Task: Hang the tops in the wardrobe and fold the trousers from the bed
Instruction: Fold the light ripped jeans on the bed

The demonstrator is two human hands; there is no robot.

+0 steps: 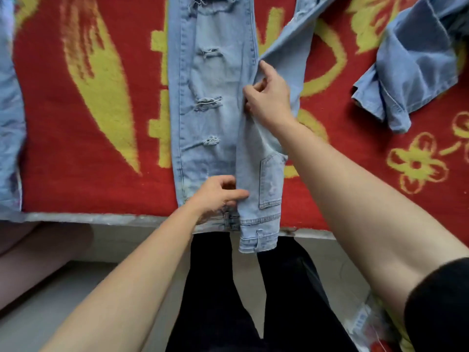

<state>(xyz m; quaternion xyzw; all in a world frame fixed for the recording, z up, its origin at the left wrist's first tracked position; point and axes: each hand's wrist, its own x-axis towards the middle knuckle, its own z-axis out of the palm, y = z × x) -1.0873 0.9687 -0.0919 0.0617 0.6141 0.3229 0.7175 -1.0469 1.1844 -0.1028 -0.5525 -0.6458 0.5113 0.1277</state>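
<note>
Trousers (213, 97): pale blue ripped jeans, lying lengthwise on the bed in front of you. The waistband points towards you and hangs just over the bed edge. The right-side leg is turned back side up with a pocket showing. Its near part overlaps the other leg and its far part slants away to the upper right.
Left denim piece (10, 123): lies along the far left edge of the bed, well apart from the trousers and mostly out of view.
Blanket (88, 123): red with yellow patterns, spread under all the clothes.
Left hand (218, 194): near the waistband. Your grip is narrow, with thumb and curled fingers pinching the edge of the turned-over layer.
Right hand (269, 97): further up the leg. Your grip holds the fold of that same layer, fingers curled in the denim and forefinger stretched along the crease.
Right denim piece (416, 62): darker blue and crumpled, at the blanket's upper right, apart from the trousers.
</note>
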